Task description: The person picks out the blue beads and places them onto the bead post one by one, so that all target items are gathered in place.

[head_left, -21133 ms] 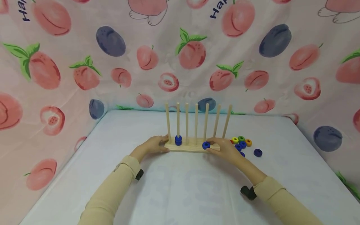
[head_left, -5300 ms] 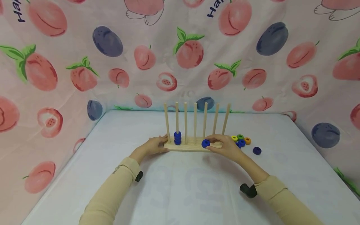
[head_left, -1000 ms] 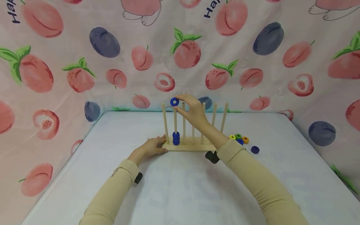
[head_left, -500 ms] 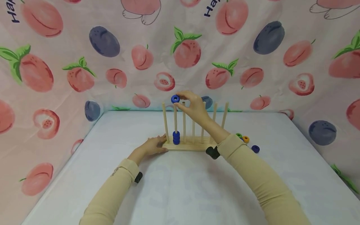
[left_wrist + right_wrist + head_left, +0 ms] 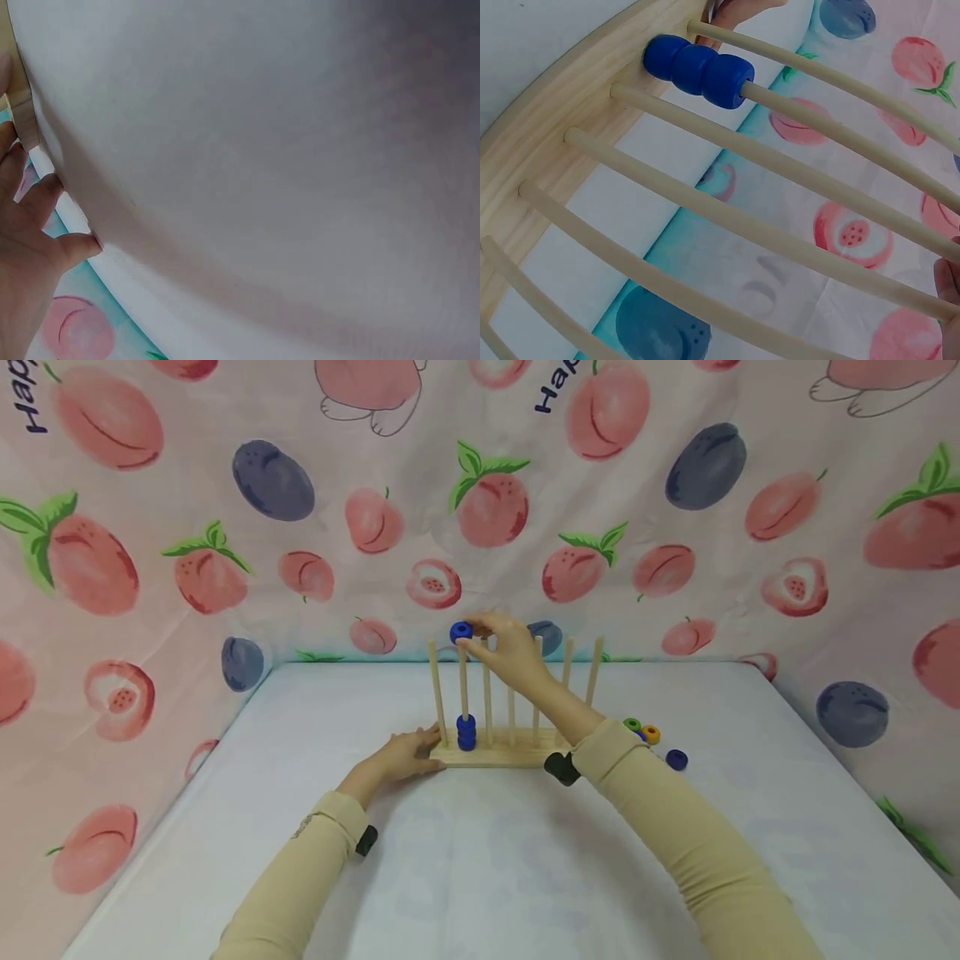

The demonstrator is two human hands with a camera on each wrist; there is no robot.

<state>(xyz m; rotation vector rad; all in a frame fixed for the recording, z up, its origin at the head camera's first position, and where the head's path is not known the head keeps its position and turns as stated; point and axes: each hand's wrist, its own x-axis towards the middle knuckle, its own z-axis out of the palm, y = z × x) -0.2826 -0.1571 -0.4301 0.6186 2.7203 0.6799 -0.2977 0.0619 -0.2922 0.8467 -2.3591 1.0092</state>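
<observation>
Pink cloth with fruit pictures (image 5: 330, 477) goes up at the back, and in front of it is a big white table (image 5: 480, 860). On it sits a long wooden peg stand (image 5: 491, 758) with seven thin pegs (image 5: 487, 697) sticking up. To do this bit well, I think the stand should be kept steady, because a small bump could move the peg away. The held blue ring (image 5: 455, 637) should lie flat, with its hole right over the peg top, before it is let go.

The left hand (image 5: 401, 756) has hold of the stand's left end, thumb in front and fingers behind, so that grip is about as wide as the wood. The right hand (image 5: 519, 656) has a narrow grip: thumb and fingers pinch just the one ring. A stack of three blue rings (image 5: 467, 732) sits low on the second peg (image 5: 464, 689) from the left. To the right, a green ring (image 5: 632, 724) and an orange ring (image 5: 651, 734) lie close together, with a dark blue ring (image 5: 677, 760) a bit apart. The held ring is at the second peg's top. I can't tell if the tip is in its hole.
</observation>
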